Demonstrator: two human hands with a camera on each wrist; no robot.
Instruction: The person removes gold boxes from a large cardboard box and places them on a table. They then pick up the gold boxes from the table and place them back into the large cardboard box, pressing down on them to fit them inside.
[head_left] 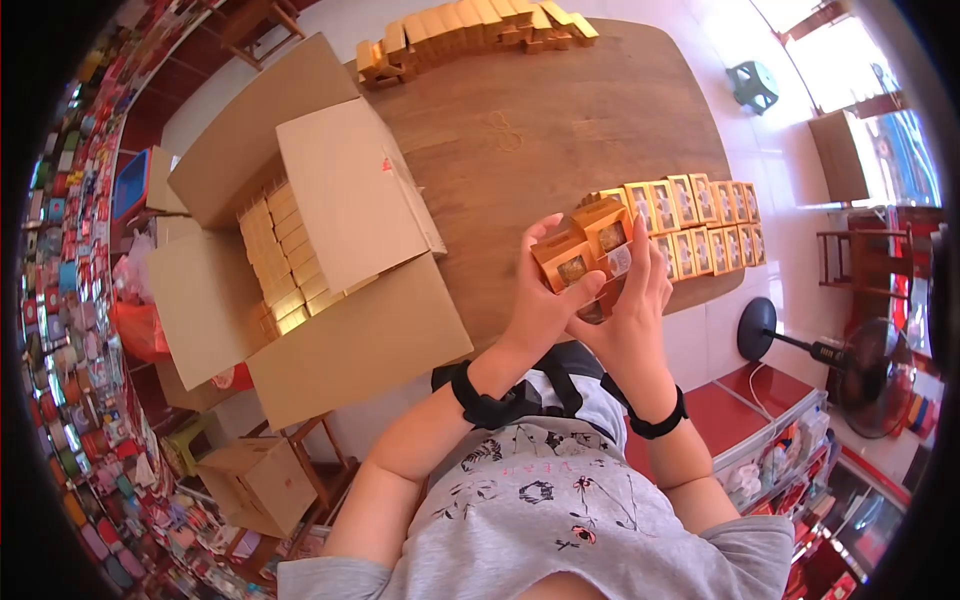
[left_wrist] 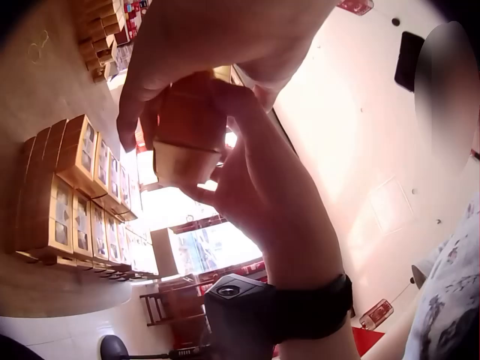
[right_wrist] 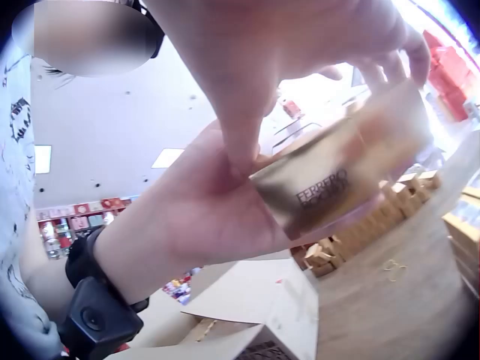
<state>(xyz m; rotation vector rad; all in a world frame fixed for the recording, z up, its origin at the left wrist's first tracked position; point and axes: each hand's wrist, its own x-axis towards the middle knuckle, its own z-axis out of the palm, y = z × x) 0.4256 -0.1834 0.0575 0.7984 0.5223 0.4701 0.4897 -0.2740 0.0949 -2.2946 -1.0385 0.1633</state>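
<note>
Small gold boxes with clear windows are held between both hands above the table's near edge. My left hand grips them from the left, its thumb across the front. From the other side, my right hand holds them with fingers raised along the edge. In the left wrist view, the right hand curls round a box. Lettering reading "FERRERO" marks a box in the right wrist view, the left hand under it. How many boxes are held is partly hidden.
Two rows of windowed gold boxes stand right of the hands. More gold boxes line the wooden table's far edge. An open carton with gold boxes inside is at the left; a rubber band lies mid-table.
</note>
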